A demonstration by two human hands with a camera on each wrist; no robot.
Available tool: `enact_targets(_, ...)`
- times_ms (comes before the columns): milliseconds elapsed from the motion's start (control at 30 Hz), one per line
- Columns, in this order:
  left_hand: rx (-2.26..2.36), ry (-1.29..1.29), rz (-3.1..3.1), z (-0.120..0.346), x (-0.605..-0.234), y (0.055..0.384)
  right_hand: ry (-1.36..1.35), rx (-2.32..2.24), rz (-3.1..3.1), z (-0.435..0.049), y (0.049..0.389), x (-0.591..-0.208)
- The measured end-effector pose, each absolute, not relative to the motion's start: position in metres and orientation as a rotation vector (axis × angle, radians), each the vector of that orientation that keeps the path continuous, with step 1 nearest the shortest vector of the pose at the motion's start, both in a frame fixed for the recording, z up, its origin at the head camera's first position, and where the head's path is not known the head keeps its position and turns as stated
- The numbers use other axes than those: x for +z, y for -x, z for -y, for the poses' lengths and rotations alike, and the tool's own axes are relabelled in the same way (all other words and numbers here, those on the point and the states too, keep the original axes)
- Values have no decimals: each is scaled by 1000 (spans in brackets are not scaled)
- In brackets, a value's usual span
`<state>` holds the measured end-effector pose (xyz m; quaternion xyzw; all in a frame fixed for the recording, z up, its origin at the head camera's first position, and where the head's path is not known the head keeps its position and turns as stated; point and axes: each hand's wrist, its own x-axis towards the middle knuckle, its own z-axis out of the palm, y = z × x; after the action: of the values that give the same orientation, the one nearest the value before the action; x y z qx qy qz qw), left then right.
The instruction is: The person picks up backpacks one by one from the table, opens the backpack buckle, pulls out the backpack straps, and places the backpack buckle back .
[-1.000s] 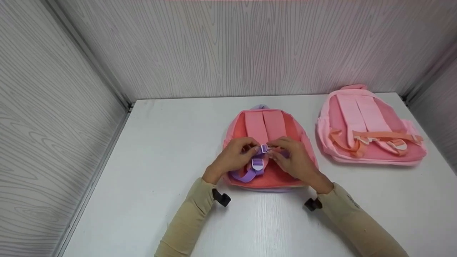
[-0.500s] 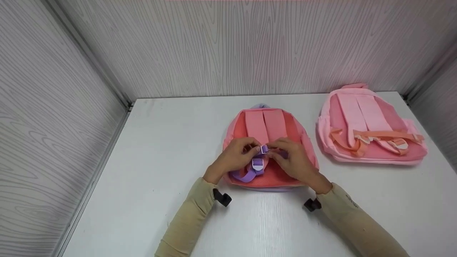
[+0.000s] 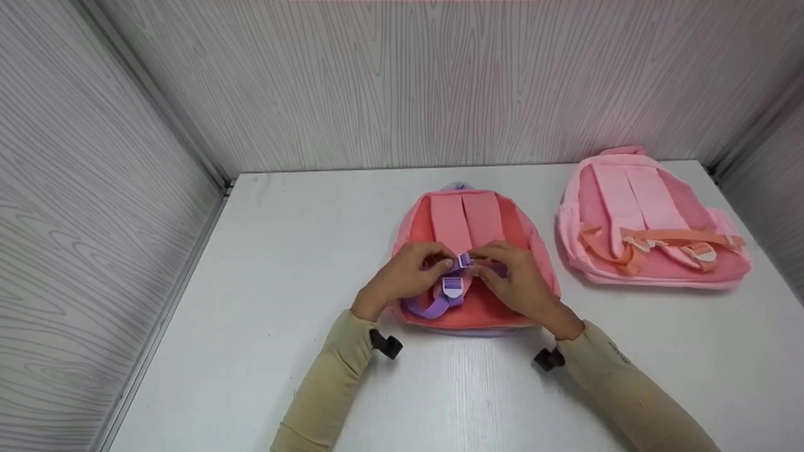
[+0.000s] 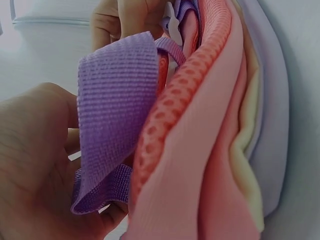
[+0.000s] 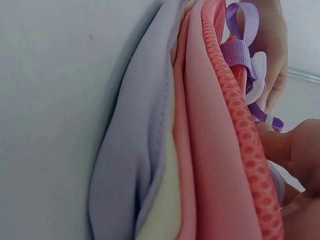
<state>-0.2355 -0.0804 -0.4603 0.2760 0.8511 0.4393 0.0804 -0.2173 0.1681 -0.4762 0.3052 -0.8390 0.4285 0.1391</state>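
Note:
A small coral-pink backpack (image 3: 527, 270) lies on the table, strap side up. My left hand (image 3: 402, 274) pinches its purple webbing strap (image 4: 117, 100) at the left side of a small white buckle (image 3: 463, 260). From the other side, my right hand (image 3: 518, 279) pinches the strap end close to the same buckle, thumb against fingertips. Just below lies a second white buckle (image 3: 452, 287), threaded with purple webbing that loops out to the left. In the right wrist view, the right thumb (image 5: 277, 145) is beside the red mesh back panel (image 5: 245, 132); the pinched strap end is mostly hidden.
A larger pink backpack (image 3: 653, 207) with orange straps (image 3: 684, 238) lies at the right, near the back of the white table (image 3: 282, 263). Grey wood-grain panels (image 3: 427, 81) close off the back and both sides.
Both hands keep their pinch beside the small buckle. The left wrist has shifted slightly left and up, and the buckle has moved a little with the hands.

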Motion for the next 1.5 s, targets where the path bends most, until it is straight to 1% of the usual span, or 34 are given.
enact_targets(1033, 1391, -778, -2544, 72, -462, 232, -888, 1242, 2420, -166, 216, -481)
enact_targets(1500, 1228, -761, -2584, 84, -454, 233, -896, 1246, 2400, -166, 217, -482)
